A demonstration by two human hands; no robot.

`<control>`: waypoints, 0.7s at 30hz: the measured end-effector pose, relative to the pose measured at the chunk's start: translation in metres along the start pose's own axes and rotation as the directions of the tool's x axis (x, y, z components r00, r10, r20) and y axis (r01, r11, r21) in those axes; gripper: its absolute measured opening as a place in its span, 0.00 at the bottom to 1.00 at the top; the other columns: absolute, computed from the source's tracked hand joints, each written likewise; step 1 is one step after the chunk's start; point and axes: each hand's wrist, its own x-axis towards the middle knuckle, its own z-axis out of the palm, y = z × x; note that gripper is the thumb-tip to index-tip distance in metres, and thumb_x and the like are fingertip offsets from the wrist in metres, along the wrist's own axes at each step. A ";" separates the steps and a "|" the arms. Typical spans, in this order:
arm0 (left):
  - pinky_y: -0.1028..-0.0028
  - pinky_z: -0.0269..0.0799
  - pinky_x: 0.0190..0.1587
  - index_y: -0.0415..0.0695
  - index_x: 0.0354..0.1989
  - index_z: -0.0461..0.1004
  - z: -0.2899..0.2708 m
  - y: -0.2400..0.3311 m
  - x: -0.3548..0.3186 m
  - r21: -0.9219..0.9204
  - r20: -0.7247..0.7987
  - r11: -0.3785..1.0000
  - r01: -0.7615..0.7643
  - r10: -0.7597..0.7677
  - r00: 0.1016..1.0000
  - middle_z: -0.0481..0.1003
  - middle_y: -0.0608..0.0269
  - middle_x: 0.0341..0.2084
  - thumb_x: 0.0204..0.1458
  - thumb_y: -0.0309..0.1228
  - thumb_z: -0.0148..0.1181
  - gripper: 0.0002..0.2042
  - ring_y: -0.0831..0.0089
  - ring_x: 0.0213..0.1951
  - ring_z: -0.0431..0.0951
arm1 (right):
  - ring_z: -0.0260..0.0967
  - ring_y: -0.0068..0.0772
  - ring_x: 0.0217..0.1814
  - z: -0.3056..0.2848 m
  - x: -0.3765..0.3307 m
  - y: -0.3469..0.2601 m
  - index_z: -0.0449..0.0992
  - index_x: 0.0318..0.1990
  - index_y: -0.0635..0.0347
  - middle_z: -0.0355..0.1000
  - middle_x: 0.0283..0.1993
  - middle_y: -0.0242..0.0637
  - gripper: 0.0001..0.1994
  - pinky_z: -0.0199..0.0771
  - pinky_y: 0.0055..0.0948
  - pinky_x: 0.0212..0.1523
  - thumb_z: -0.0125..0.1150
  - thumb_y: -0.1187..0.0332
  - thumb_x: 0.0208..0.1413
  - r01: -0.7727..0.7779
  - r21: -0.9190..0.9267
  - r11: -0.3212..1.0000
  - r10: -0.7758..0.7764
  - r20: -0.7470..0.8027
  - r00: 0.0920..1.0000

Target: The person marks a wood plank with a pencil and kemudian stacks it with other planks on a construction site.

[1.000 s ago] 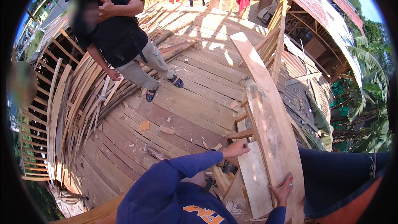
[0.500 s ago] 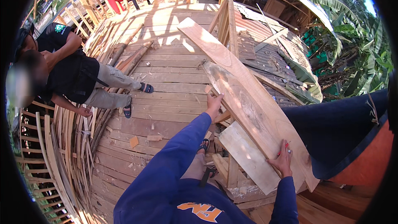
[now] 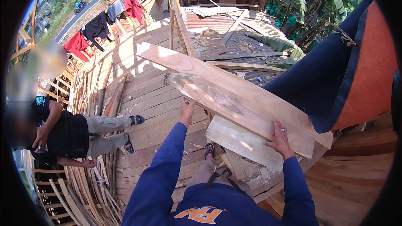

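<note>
Looking stiff and heavyish, the stained plank (image 3: 234, 104) suits edge holds: left hand (image 3: 186, 111) curled there, grip unclear; right hand (image 3: 279, 141), fingers half-spread, pinching a red pencil (image 3: 276, 128).

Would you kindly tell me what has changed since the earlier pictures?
The left hand has moved forward along the long, dark-stained wooden plank, and now touches its edge nearer the far end. The view has swung rightward. The right hand still rests near the plank's near end, with the slim red marking tool.
</note>
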 end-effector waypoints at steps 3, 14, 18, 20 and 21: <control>0.53 0.66 0.51 0.42 0.69 0.44 0.002 -0.011 0.006 0.071 0.051 0.996 -0.050 0.046 0.998 0.56 0.40 0.61 0.50 0.39 0.65 0.43 0.54 0.59 0.63 | 0.40 0.49 0.76 0.007 -0.019 0.016 0.47 0.69 0.58 0.47 0.72 0.51 0.54 0.40 0.56 0.70 0.77 0.65 0.34 -0.028 0.002 1.000 0.028 -0.085 0.996; 0.65 0.68 0.52 0.36 0.59 0.64 -0.005 -0.065 -0.068 0.297 0.003 0.940 -0.169 0.176 0.984 0.71 0.45 0.50 0.51 0.34 0.63 0.28 0.60 0.50 0.73 | 0.51 0.49 0.72 0.035 -0.107 0.091 0.68 0.51 0.63 0.65 0.62 0.50 0.17 0.54 0.42 0.67 0.60 0.76 0.54 -0.080 0.255 0.964 0.200 -0.487 0.850; 0.63 0.73 0.46 0.34 0.49 0.72 -0.069 -0.185 -0.106 0.323 -0.006 0.943 0.082 -0.084 0.996 0.77 0.47 0.37 0.48 0.35 0.62 0.22 0.58 0.40 0.78 | 0.60 0.56 0.64 0.055 -0.112 0.072 0.74 0.49 0.66 0.70 0.55 0.51 0.12 0.62 0.44 0.60 0.57 0.74 0.58 0.182 0.300 0.936 0.034 -0.594 0.804; 0.61 0.73 0.45 0.35 0.44 0.76 -0.102 -0.249 -0.139 0.566 0.033 0.820 0.090 -0.132 0.991 0.78 0.43 0.36 0.45 0.38 0.63 0.21 0.54 0.41 0.79 | 0.60 0.56 0.64 0.046 -0.115 0.041 0.74 0.46 0.67 0.72 0.52 0.51 0.10 0.63 0.45 0.58 0.57 0.74 0.59 0.192 0.260 0.946 -0.018 -0.550 0.835; 0.60 0.73 0.46 0.36 0.43 0.77 -0.113 -0.267 -0.159 0.719 0.098 0.694 0.039 -0.157 0.983 0.78 0.42 0.37 0.44 0.39 0.63 0.21 0.52 0.42 0.79 | 0.61 0.56 0.64 0.043 -0.121 0.030 0.74 0.44 0.67 0.72 0.50 0.51 0.09 0.64 0.45 0.57 0.57 0.73 0.59 0.184 0.235 0.954 -0.032 -0.530 0.847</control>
